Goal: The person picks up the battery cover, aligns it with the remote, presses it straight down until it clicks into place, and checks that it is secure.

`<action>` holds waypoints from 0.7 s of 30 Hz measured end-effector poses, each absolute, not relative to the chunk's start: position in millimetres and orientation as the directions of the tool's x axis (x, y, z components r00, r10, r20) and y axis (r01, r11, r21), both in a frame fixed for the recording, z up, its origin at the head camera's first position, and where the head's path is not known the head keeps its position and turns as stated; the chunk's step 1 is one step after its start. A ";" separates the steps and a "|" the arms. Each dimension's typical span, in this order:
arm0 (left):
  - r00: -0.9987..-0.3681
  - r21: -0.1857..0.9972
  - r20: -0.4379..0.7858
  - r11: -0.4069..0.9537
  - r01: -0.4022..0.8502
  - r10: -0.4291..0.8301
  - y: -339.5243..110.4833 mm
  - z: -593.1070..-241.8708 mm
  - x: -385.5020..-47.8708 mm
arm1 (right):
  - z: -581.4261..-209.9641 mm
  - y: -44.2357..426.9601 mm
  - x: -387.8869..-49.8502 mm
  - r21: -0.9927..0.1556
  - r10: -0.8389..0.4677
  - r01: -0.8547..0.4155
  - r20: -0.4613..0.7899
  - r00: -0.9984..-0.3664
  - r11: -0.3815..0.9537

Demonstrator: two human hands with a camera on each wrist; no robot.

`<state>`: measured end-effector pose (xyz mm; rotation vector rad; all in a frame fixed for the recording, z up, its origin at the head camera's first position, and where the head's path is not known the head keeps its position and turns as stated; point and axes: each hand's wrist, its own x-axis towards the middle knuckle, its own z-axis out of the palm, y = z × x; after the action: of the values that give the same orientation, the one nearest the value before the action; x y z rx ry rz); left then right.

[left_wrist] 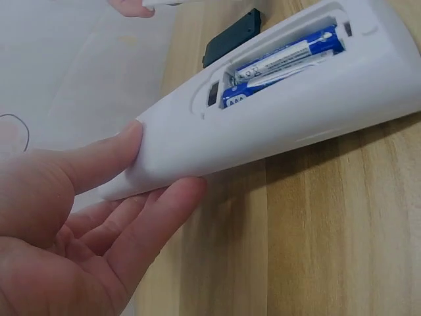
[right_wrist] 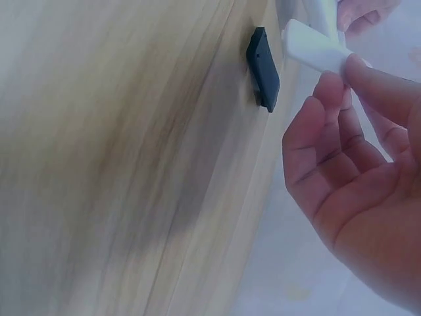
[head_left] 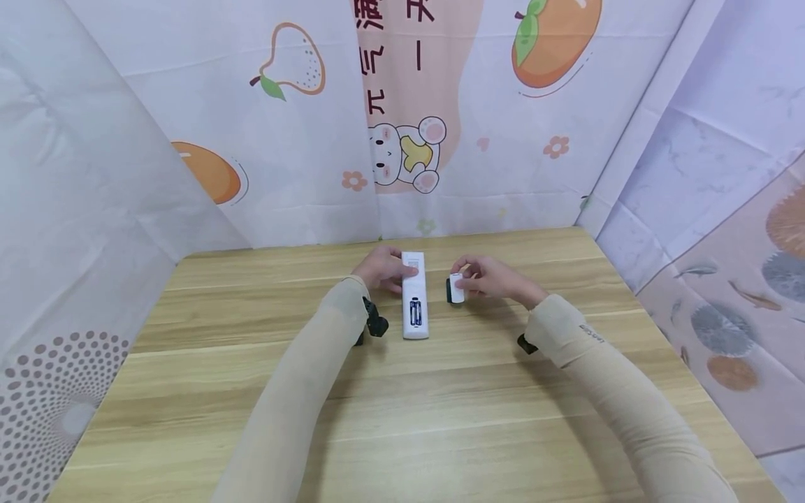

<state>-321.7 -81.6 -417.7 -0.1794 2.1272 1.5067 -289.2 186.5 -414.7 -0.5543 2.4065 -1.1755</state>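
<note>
A white remote control [head_left: 414, 288] lies back side up on the table, its battery compartment uncovered. Two blue-and-white AAA batteries [left_wrist: 283, 62] sit side by side in that compartment. My left hand [head_left: 380, 267] grips the far end of the remote, thumb on top and fingers along its side. To the right of the remote, my right hand [head_left: 493, 277] pinches a small white battery cover [right_wrist: 314, 47] between thumb and fingers, above the tabletop. Beneath and beside that cover, a dark rectangular cover [right_wrist: 265, 71] rests on the wood, touched by neither hand.
The light wooden table [head_left: 434, 433] ends at a printed white curtain [head_left: 302, 175] just behind the hands. More curtain [head_left: 711, 230] hangs along the right side. A small black device [head_left: 375, 321] is strapped at the left wrist.
</note>
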 end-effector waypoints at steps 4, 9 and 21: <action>-0.849 0.844 -0.490 0.351 -0.406 0.197 -81.2 -417.8 -323.1 | -414.6 183.9 -289.6 -0.822 -0.517 -0.162 -0.178 -0.837 0.546; -0.844 0.848 -0.494 0.329 -0.415 0.208 -79.8 -417.1 -323.4 | -416.0 182.0 -291.2 -0.829 -0.509 -0.153 -0.175 -0.843 0.538; -0.840 0.857 -0.496 0.280 -0.432 0.222 -77.5 -419.2 -324.3 | -417.6 178.4 -294.3 -0.855 -0.477 -0.131 -0.147 -0.867 0.502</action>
<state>-324.3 -77.5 -419.2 -0.1875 2.0203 1.6025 -294.3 178.4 -417.6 -0.5059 2.3853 -1.3116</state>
